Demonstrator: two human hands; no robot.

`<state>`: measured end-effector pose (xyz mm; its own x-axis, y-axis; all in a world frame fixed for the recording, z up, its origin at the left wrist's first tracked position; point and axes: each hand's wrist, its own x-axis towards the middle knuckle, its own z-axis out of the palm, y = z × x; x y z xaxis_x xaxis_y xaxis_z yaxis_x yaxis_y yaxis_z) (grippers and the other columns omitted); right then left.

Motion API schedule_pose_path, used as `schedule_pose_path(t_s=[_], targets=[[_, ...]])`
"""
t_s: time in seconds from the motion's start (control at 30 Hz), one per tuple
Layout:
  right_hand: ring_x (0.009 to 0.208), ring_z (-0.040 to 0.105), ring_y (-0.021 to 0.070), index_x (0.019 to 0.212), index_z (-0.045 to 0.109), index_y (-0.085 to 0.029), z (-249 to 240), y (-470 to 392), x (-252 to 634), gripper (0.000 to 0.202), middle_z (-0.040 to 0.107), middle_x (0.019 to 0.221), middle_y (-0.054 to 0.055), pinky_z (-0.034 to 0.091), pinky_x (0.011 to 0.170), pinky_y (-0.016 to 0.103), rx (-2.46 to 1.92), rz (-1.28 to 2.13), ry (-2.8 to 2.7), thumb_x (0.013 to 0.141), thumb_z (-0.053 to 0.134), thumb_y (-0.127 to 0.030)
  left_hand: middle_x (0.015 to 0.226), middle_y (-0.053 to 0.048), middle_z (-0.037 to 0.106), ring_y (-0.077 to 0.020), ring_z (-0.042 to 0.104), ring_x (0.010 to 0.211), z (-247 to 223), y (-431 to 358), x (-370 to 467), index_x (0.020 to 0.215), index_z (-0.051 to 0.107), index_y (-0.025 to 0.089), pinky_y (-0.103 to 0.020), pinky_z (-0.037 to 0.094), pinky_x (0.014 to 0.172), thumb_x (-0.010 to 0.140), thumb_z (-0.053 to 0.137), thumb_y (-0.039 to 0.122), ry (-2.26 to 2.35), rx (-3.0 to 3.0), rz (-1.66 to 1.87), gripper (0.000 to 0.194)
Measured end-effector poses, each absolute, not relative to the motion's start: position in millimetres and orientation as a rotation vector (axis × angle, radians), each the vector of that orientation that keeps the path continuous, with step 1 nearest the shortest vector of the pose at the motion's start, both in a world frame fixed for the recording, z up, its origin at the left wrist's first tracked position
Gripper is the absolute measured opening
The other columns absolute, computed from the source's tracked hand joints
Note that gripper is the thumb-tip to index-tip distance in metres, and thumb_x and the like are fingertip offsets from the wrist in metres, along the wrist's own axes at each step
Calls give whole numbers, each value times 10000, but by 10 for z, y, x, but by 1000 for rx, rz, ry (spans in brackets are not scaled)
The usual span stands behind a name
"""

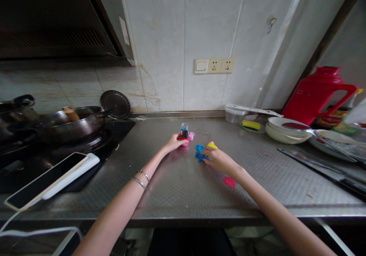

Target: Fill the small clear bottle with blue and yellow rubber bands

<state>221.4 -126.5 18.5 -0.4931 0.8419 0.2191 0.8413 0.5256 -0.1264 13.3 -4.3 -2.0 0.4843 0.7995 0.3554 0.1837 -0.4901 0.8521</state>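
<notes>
My left hand (175, 142) is closed around the lower part of a small clear jar (185, 131), which stands upright on the metal counter with blue, dark and red contents. A small pink object (191, 136) sits just right of the jar. My right hand (217, 160) reaches over a blue pile (199, 152) of small pieces, its fingertips pressed together at the pile's right edge; what they pinch is too small to make out. Beyond that hand lies a yellow pile (212, 145), partly covered by it. A red patch (229, 182) rests on the counter below my right wrist.
At left, a pan (71, 124) sits on the stove, with a phone (47, 177) on a white holder nearer me. At right are a plastic tub (235, 115), a yellow sponge (251, 125), bowls (286, 136), a knife (320, 170) and a red thermos (317, 95).
</notes>
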Motion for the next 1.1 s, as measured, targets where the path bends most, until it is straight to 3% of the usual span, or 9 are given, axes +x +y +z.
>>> schedule_pose_path(t_s=[1.1], targets=[[828, 546, 146, 908, 633, -183, 200, -1234, 2210, 201, 592, 904, 71, 423, 744, 258, -1286, 171, -2459, 822, 451, -180, 991, -78, 637, -165, 580, 877, -40, -22, 133, 984, 585, 101, -304, 424, 838, 665, 649, 213, 786, 1891, 981, 344]])
